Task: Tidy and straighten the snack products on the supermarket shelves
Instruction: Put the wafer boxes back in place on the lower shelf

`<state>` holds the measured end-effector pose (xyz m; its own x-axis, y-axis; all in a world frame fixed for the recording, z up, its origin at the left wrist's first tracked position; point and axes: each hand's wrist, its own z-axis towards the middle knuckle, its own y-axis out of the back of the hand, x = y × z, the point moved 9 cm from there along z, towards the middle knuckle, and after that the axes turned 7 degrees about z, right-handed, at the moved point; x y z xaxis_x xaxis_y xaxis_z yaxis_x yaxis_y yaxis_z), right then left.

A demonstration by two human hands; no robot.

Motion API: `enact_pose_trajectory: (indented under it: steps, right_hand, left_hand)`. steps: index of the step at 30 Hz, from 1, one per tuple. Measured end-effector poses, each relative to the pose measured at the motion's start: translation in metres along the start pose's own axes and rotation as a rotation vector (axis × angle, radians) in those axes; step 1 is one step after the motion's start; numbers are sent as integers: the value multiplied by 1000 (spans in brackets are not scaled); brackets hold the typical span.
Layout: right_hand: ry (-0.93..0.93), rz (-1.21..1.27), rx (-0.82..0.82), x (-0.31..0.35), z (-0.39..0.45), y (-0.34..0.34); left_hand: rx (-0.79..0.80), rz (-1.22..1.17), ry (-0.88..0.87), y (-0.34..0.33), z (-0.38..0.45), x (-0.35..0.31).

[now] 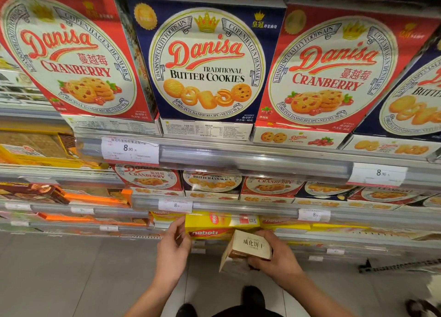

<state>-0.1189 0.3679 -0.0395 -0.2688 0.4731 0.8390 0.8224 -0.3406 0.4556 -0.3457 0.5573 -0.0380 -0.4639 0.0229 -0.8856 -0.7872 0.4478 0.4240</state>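
Currently the small beige box (248,251) is off the shelves, held in front of the lower shelf and tilted, one corner pointing down toward the floor (71,269). The right hand (274,262) grasps it from the right and from beneath, fingers curled round its lower edge. The left hand (173,247) is well apart from this box; its fingers are curled round the left end of the yellow Nabati box (210,226), which sits at the front of the lower shelf, just behind and above the beige box

Risks, judged from this position:
- Drop: the beige box is carried by one hand only and at a tilt. A loosened grasp would let it fall to the floor
- Collision: the beige box lies just beside the yellow Nabati box. Pushing it in without a cleared gap could knock the Nabati box askew or off the shelf edge (238,211)
- Misplacement: the beige box matches no neighbouring product in view, so it may end in the wrong row

Above, the Danisa boxes (205,64) stand upright in two rows behind price tags (130,149), apart from both hands
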Motion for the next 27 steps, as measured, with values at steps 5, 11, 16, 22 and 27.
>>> enact_pose_trajectory:
  steps: [5, 11, 16, 22, 27]
  right_hand:
    - [6, -17, 24, -1, 7, -7]
    - [7, -138, 88, -2, 16, -12]
    - [12, -98, 31, 4, 22, -8]
    - [22, -115, 24, 3, 29, -5]
    - [22, -177, 31, 9, 37, -4]
  left_hand:
    - [79, -19, 24, -18, 7, 8]
    - [139, 141, 20, -27, 25, -2]
    - [185, 28, 89, -34, 34, 4]
    - [188, -61, 127, -41, 33, 8]
    - [224, -93, 112, -45, 29, 14]
